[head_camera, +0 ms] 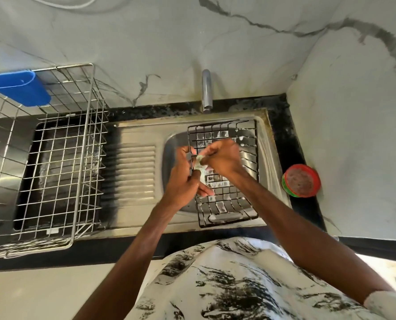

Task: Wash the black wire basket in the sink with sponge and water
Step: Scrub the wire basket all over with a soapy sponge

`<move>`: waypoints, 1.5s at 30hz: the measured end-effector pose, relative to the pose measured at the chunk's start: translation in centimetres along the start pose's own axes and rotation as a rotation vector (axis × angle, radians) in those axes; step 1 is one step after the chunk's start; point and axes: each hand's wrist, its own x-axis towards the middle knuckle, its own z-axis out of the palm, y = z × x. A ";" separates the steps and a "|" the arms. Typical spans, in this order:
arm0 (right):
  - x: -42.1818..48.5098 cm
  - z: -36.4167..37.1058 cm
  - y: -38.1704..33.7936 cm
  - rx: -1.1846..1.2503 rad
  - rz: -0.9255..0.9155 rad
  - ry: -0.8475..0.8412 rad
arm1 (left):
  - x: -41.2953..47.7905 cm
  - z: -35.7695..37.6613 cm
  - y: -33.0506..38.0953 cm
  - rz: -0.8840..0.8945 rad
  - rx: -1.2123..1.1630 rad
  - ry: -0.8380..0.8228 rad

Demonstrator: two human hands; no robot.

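Observation:
The black wire basket [229,199] lies across the steel sink [169,146], streaked with white soap foam. My left hand [185,179] grips the basket's left edge wire, fingers curled round it. My right hand [222,155] holds a small foamy sponge [200,163] and presses it against the same left edge, right beside my left hand. Most of the sponge is hidden by my fingers. The tap [206,91] stands at the back of the sink with no water running from it.
A large silver wire dish rack [54,158] with a blue plastic holder [19,87] fills the counter on the left. The ribbed steel drainboard [132,172] lies between rack and basin. A red and green soap tub [301,183] sits on the black counter at right.

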 end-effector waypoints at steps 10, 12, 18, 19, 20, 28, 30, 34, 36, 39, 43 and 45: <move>-0.1 0.3 -0.2 0.061 -0.214 0.206 | 0.0 0.5 0.2 -0.022 0.006 -0.059; -0.9 1.2 1.3 -0.116 -0.380 0.193 | 0.2 0.6 0.2 -0.042 -0.009 -0.083; -1.8 0.5 4.0 -0.369 -0.501 0.127 | 0.1 1.3 -0.1 -0.087 0.023 -0.097; -1.9 0.1 4.4 -0.370 -0.459 0.103 | 0.2 1.3 0.0 -0.099 0.012 -0.090; -1.9 -0.3 4.6 -0.329 -0.393 0.098 | 0.4 1.2 0.2 -0.119 -0.002 -0.081; -1.0 -3.2 1.1 0.835 0.412 0.135 | 2.0 0.4 1.6 -0.342 -0.220 0.001; 0.4 -2.2 0.6 0.855 0.428 0.264 | 2.1 1.1 1.6 -0.404 -0.279 0.005; 2.6 -0.6 2.2 0.636 0.447 0.487 | 2.0 2.7 1.4 -0.477 -0.338 0.010; 2.8 -0.4 3.0 0.608 0.473 0.506 | 1.8 3.1 1.3 -0.492 -0.351 0.009; 3.1 0.0 3.6 0.475 0.496 0.525 | 2.0 3.6 1.5 -0.507 -0.339 0.012; 4.0 0.9 4.2 0.371 0.425 0.589 | 2.0 4.0 1.9 -0.443 -0.248 -0.047; 4.4 1.0 4.3 0.334 0.401 0.586 | 2.2 4.0 1.8 -0.437 -0.242 -0.041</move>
